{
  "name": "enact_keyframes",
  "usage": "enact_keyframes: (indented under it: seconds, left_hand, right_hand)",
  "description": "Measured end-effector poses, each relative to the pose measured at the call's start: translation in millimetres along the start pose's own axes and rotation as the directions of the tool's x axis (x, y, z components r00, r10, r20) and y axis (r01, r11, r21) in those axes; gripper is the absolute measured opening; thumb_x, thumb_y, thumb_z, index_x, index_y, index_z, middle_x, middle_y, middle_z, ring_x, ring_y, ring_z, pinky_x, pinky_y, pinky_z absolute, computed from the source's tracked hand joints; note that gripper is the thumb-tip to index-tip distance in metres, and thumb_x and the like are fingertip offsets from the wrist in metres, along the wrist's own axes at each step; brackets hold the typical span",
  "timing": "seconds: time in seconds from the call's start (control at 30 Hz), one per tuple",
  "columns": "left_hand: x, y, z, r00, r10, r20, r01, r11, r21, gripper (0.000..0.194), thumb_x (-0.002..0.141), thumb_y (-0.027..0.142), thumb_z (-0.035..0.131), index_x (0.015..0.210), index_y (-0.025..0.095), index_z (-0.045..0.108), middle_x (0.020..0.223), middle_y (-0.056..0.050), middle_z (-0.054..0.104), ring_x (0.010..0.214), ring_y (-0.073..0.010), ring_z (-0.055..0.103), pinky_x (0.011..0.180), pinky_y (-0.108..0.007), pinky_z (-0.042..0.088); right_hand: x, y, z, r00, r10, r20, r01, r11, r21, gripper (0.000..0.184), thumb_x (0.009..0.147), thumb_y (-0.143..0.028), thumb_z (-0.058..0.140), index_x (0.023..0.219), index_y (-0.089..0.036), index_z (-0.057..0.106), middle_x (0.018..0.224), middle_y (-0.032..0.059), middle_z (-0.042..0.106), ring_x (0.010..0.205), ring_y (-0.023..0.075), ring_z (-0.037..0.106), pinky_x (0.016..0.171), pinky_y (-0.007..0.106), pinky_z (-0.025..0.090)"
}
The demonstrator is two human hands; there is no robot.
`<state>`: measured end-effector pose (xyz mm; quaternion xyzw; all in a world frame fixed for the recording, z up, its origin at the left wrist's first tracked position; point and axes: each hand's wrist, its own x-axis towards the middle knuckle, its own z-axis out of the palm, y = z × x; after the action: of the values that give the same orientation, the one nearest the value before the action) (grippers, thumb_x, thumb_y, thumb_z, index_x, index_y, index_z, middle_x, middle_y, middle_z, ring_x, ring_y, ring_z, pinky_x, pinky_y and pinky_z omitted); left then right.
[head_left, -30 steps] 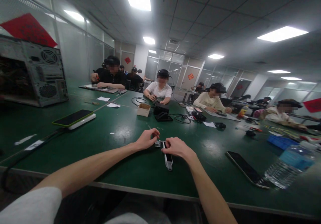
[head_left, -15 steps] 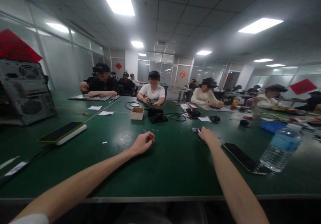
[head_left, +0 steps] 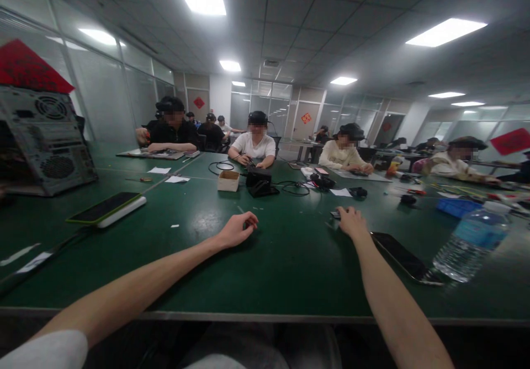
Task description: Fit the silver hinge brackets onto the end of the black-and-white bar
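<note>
My left hand rests on the green table, its fingers curled inward with the tips close together. Anything between them is hidden. A thin pale sliver lies just beyond its knuckles. To the right, my right hand reaches down to the tabletop, fingertips on a small silver-and-dark piece. The piece is too small and blurred to name. Beside my right forearm lies a dark-screened phone.
A clear water bottle stands at right, near a blue tray. Ahead are a small open box and a black device with cables. At left are a green-edged phone and a computer case. People sit across the table.
My right hand has shifted slightly right, with the small piece still at its fingertips, and its fingers look more spread. The left hand keeps its curl. The whole view has moved a little.
</note>
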<state>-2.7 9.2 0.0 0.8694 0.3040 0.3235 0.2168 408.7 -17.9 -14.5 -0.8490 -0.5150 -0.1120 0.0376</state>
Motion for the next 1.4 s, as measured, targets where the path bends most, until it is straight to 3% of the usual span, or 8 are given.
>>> enact_keyframes:
  seconds: [0.27, 0.43, 0.63, 0.8, 1.0, 1.17, 1.4]
  left_hand:
    - [-1, -4, 5.1, 1.0, 0.013, 0.004, -0.013, 1.0, -0.006, 0.021, 0.077, 0.006, 0.051, 0.094, 0.016, 0.059, 0.083, -0.001, 0.069, 0.075, -0.0132, 0.064, 0.071, -0.023, 0.048]
    - [-1, -3, 5.6, 1.0, 0.025, 0.012, -0.025, 1.0, 0.004, 0.021, 0.077, 0.006, 0.051, 0.093, 0.015, 0.06, 0.081, -0.001, 0.069, 0.076, -0.0135, 0.064, 0.074, -0.024, 0.048]
    - [-3, -2, 4.8, 0.999, 0.029, 0.026, -0.028, 1.0, -0.006, 0.021, 0.077, 0.004, 0.052, 0.094, 0.014, 0.06, 0.082, -0.002, 0.07, 0.076, -0.0134, 0.065, 0.073, -0.023, 0.048]
    - [-3, -1, 4.8, 0.999, 0.04, 0.027, -0.04, 0.999, -0.012, 0.022, 0.077, 0.004, 0.051, 0.094, 0.014, 0.06, 0.082, -0.002, 0.069, 0.076, -0.0131, 0.065, 0.073, -0.022, 0.048]
    - [-3, -8, 7.6, 0.998, 0.051, 0.031, -0.051, 0.999, 0.0, 0.023, 0.076, 0.004, 0.052, 0.095, 0.015, 0.06, 0.082, -0.001, 0.069, 0.075, -0.0127, 0.065, 0.072, -0.022, 0.048]
    - [-2, -11, 9.2, 0.996, 0.079, 0.037, -0.08, 0.997, 0.009, 0.023, 0.077, 0.005, 0.052, 0.096, 0.015, 0.059, 0.082, -0.001, 0.069, 0.075, -0.0129, 0.065, 0.072, -0.022, 0.048]
    - [-2, -9, 9.0, 0.996, 0.082, 0.041, -0.083, 0.996, 0.011, 0.025, 0.074, 0.004, 0.052, 0.095, 0.014, 0.06, 0.081, -0.001, 0.07, 0.074, -0.0135, 0.065, 0.071, -0.022, 0.048]
  right_hand:
    - [18, -3, 6, 0.984, 0.024, 0.174, -0.018, 0.999, -0.033, 0.043, 0.09, -0.024, 0.041, 0.131, -0.031, 0.049, 0.133, 0.0168, 0.036, 0.124, 0.0374, 0.034, 0.087, 0.05, 0.04]
    - [20, -1, 15, 0.992, 0.068, 0.104, -0.067, 0.998, -0.016, 0.052, 0.088, -0.022, 0.038, 0.139, -0.03, 0.036, 0.133, 0.018, 0.036, 0.122, 0.0381, 0.036, 0.086, 0.051, 0.04]
    - [23, 1, 16, 0.986, 0.086, 0.146, -0.085, 0.996, -0.015, 0.045, 0.09, -0.023, 0.035, 0.132, -0.032, 0.047, 0.134, 0.0169, 0.036, 0.123, 0.0378, 0.036, 0.085, 0.052, 0.04]
    - [22, 2, 20, 0.99, 0.107, 0.09, -0.108, 0.994, 0.013, 0.05, 0.091, -0.023, 0.03, 0.14, -0.03, 0.036, 0.134, 0.0188, 0.037, 0.122, 0.0391, 0.037, 0.084, 0.055, 0.04]
    - [25, 1, 24, 0.985, 0.122, 0.122, -0.123, 0.992, 0.001, 0.044, 0.091, -0.028, 0.031, 0.132, -0.032, 0.047, 0.135, 0.0177, 0.039, 0.123, 0.0398, 0.037, 0.084, 0.057, 0.039]
    - [21, 0, 23, 0.988, 0.146, 0.049, -0.149, 0.988, 0.05, 0.049, 0.092, -0.026, 0.023, 0.138, -0.026, 0.039, 0.134, 0.0227, 0.038, 0.122, 0.0397, 0.038, 0.084, 0.055, 0.038]
    - [23, -2, 22, 0.973, 0.172, 0.152, -0.178, 0.984, 0.023, 0.048, 0.092, -0.025, 0.024, 0.136, -0.033, 0.043, 0.14, 0.018, 0.034, 0.128, 0.0408, 0.03, 0.085, 0.059, 0.036]
